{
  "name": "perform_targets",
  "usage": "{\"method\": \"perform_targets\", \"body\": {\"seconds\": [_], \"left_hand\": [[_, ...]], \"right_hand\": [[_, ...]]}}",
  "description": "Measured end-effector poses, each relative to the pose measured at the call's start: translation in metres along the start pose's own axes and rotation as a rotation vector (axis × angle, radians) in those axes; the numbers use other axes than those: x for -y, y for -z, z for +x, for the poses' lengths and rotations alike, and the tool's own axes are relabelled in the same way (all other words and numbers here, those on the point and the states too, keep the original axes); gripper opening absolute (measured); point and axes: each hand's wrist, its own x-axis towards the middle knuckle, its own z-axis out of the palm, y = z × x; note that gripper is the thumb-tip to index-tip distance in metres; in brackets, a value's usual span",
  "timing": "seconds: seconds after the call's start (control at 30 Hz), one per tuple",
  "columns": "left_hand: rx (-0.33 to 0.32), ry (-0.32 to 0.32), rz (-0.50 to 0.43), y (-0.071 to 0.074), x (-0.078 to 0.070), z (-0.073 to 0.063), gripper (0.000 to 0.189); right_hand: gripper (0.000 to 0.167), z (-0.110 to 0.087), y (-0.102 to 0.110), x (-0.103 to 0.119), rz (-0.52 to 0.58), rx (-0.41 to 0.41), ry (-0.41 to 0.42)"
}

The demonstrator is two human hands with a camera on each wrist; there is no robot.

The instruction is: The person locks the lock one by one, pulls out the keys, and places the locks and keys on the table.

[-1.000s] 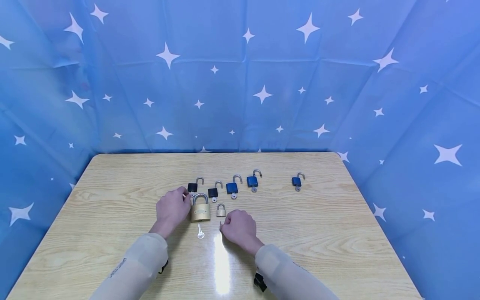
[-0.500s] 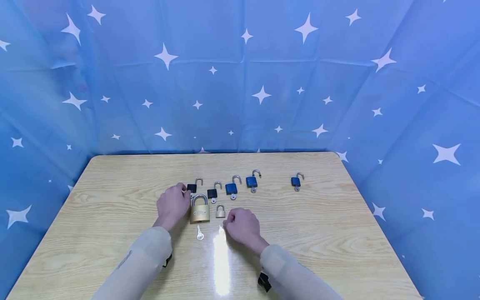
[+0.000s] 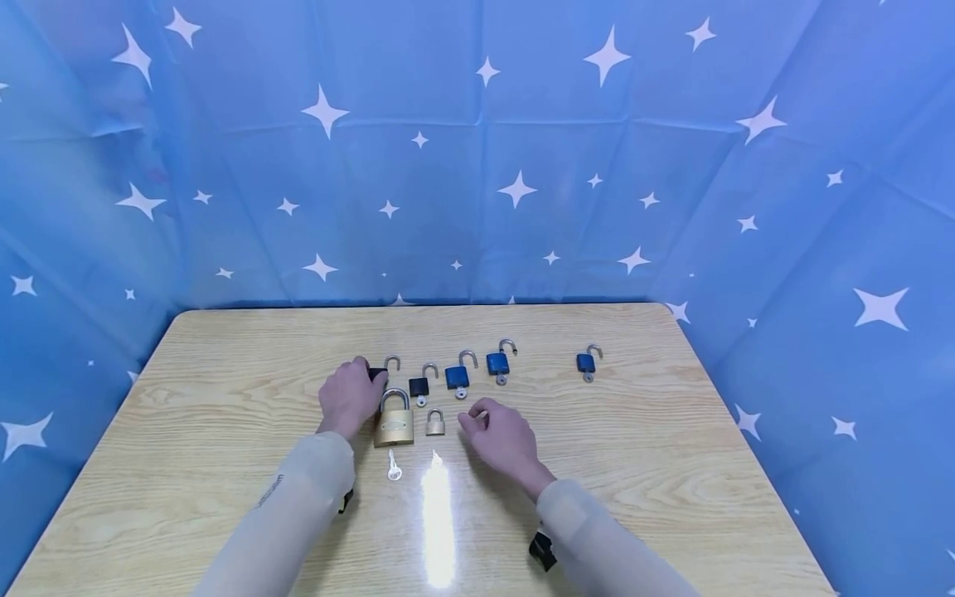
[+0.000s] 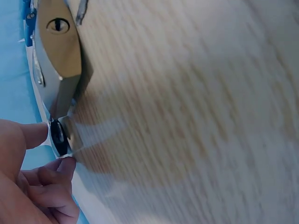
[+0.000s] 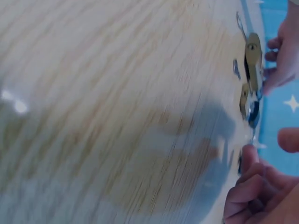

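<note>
With thumb and fingertips on opposite sides, my left hand [image 3: 349, 398] pinches a small black padlock [image 4: 59, 137] at the row's left end; its shackle stands raised. Right beside that hand lies a large brass padlock [image 3: 394, 428] with its shackle closed. A small brass padlock [image 3: 435, 426], also closed, is to its right. Nearer to me are a silver key [image 3: 394, 468] and a smaller key [image 3: 437, 459] in the glare. My right hand [image 3: 503, 439] hovers right of the small brass padlock, thumb and loosely bent fingers apart, holding nothing.
A second black padlock [image 3: 419, 388] and blue padlocks [image 3: 457, 378] line up farther back, shackles open and keys inserted. One blue padlock [image 3: 586, 363] lies apart at the right. The wooden table [image 3: 634, 481] ends at a starry blue curtain [image 3: 477, 166].
My right hand has drawn back to the right, away from the smaller key it was at, and its fingers have loosened. My left hand has moved forward onto the black padlock.
</note>
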Motion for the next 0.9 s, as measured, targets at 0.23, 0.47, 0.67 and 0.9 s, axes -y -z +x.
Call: {"method": "perform_targets", "body": {"seconds": [0.23, 0.47, 0.67, 0.9], "left_hand": [[-0.002, -0.001, -0.006, 0.001, -0.002, 0.003, 0.042], [0.041, 0.026, -0.046, 0.003, 0.001, 0.007, 0.042], [0.072, 0.064, -0.158, 0.007, 0.007, 0.007, 0.04], [0.085, 0.067, -0.217, 0.008, 0.011, 0.007, 0.037]], "right_hand": [[0.026, 0.001, 0.01, -0.013, -0.003, -0.006, -0.011], [0.024, 0.0, 0.019, -0.021, -0.012, -0.027, -0.015], [0.021, -0.002, 0.022, -0.024, -0.004, -0.028, -0.021], [0.02, -0.002, 0.021, -0.026, 0.012, -0.031, -0.016]]}}
